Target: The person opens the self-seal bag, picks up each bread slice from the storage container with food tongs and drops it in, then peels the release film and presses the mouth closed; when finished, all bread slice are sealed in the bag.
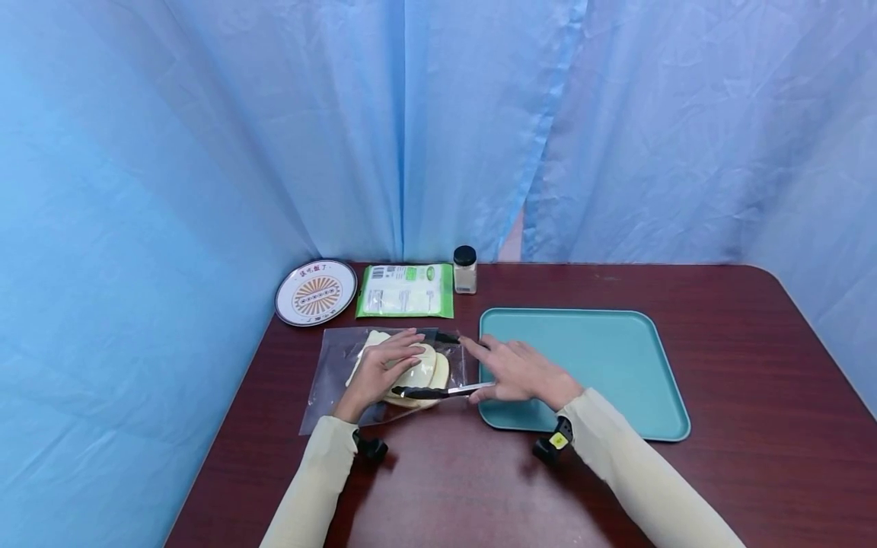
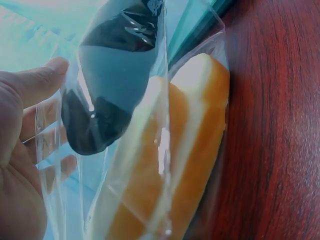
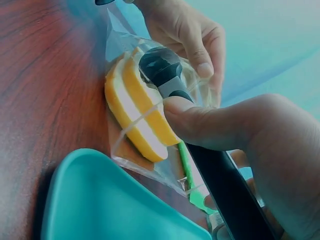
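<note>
Sliced bread (image 1: 422,369) lies inside a clear plastic bag (image 1: 336,380) on the table, its brown crust edges plain in both wrist views. My left hand (image 1: 384,369) is over the bag and holds its upper film between thumb and fingers. From the right, my right hand (image 1: 514,371) grips a pair of tongs (image 3: 220,185), thumb on one black arm, other fingers on the far side. The tongs' arms are spread; their black tips (image 2: 95,125) reach into the bag at either side of the bread. The far tip is partly hidden.
A teal tray (image 1: 617,373) lies right of the bag, partly under my right hand. Behind the bag are a white patterned plate (image 1: 291,301), a green-and-white packet (image 1: 404,291) and a black-capped jar (image 1: 465,270). Blue curtains (image 1: 466,137) hang at the table's back and sides.
</note>
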Available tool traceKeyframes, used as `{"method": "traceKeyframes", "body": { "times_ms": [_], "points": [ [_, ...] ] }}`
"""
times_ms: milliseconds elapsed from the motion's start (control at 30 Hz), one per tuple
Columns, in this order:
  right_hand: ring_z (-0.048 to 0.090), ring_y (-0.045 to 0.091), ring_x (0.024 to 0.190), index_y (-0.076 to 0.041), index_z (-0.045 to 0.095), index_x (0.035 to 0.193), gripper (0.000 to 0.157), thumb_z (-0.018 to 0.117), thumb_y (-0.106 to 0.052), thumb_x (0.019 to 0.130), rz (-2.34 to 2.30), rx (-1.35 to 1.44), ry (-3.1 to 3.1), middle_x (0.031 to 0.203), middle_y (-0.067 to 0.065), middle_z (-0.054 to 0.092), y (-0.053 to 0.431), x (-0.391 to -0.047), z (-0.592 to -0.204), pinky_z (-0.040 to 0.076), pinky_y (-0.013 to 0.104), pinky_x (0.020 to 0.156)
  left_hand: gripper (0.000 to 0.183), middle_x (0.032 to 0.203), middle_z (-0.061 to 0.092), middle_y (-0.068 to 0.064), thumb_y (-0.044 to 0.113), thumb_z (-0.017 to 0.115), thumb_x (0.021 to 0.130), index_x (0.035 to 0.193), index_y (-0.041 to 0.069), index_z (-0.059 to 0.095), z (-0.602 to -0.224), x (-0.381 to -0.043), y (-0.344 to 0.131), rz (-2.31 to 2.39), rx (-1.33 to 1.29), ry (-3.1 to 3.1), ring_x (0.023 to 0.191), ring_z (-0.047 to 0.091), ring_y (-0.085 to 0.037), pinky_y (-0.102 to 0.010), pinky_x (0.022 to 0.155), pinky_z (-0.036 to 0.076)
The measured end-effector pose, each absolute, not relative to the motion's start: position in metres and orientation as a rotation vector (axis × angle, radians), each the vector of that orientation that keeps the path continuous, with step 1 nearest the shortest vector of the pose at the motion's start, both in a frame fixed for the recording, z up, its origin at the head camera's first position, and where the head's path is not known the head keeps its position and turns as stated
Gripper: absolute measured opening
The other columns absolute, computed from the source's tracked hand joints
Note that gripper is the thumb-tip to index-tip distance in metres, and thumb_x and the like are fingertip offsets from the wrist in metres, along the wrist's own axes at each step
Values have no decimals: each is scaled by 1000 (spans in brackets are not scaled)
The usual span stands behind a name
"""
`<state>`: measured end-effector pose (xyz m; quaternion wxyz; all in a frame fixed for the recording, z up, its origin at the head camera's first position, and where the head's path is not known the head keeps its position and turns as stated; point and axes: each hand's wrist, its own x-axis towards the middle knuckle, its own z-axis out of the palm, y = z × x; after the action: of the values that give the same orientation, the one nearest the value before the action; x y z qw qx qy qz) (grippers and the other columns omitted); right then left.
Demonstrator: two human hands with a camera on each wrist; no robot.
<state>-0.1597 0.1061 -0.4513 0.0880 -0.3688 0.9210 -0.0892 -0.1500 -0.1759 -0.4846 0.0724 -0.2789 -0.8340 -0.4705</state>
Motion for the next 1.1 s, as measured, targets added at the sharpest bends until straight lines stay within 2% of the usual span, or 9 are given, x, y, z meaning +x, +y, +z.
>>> {"method": "traceKeyframes", "body": {
  "times_ms": [67, 200, 300, 433, 667, 900, 1100],
  "points": [
    [70, 34, 91, -13, 32, 158, 95, 67, -64, 86, -264, -1090, 2742, 145, 25, 52, 107, -159, -451, 57, 52, 90, 25, 131, 68, -20, 3, 70, 91, 115, -3, 74, -485, -150, -176, -1415, -841, -2504, 135, 54, -39, -52, 112, 44],
    [68, 27, 81, -13, 32, 158, 95, 68, -64, 86, -241, -1104, 2755, 141, 23, 54, 111, -158, -450, 58, 48, 84, 25, 130, 68, -20, 3, 70, 91, 115, -3, 74, -485, -150, -175, -1422, -843, -2498, 135, 54, -39, -52, 113, 44],
    [62, 19, 69, -11, 34, 157, 95, 70, -62, 85, -226, -1120, 2766, 137, 21, 57, 114, -158, -449, 58, 44, 77, 24, 130, 68, -20, 3, 70, 91, 114, -2, 74, -486, -150, -175, -1427, -839, -2496, 136, 54, -39, -52, 114, 43],
    [54, 16, 63, -11, 36, 156, 96, 71, -63, 83, -209, -1117, 2781, 133, 19, 58, 121, -156, -447, 56, 41, 71, 24, 130, 68, -19, 3, 70, 91, 114, -2, 75, -487, -151, -174, -1427, -842, -2490, 135, 54, -39, -51, 113, 44],
    [56, 15, 66, -11, 37, 155, 95, 73, -60, 83, -240, -1089, 2792, 133, 19, 58, 137, -150, -446, 57, 41, 72, 24, 128, 69, -20, 2, 70, 90, 113, -2, 75, -487, -152, -173, -1407, -840, -2489, 133, 56, -39, -49, 112, 46],
    [49, 9, 60, -10, 37, 155, 96, 76, -57, 81, -298, -1057, 2831, 126, 16, 60, 158, -144, -445, 50, 31, 60, 23, 127, 69, -23, -2, 71, 88, 111, -4, 75, -488, -151, -171, -1408, -820, -2495, 132, 56, -42, -51, 111, 46],
    [48, 6, 61, -10, 36, 155, 95, 77, -54, 82, -332, -1007, 2856, 128, 17, 60, 176, -138, -442, 49, 29, 59, 22, 127, 68, -24, -3, 70, 88, 110, -5, 75, -487, -152, -170, -1420, -833, -2490, 132, 55, -44, -50, 112, 46]
  ]
}}
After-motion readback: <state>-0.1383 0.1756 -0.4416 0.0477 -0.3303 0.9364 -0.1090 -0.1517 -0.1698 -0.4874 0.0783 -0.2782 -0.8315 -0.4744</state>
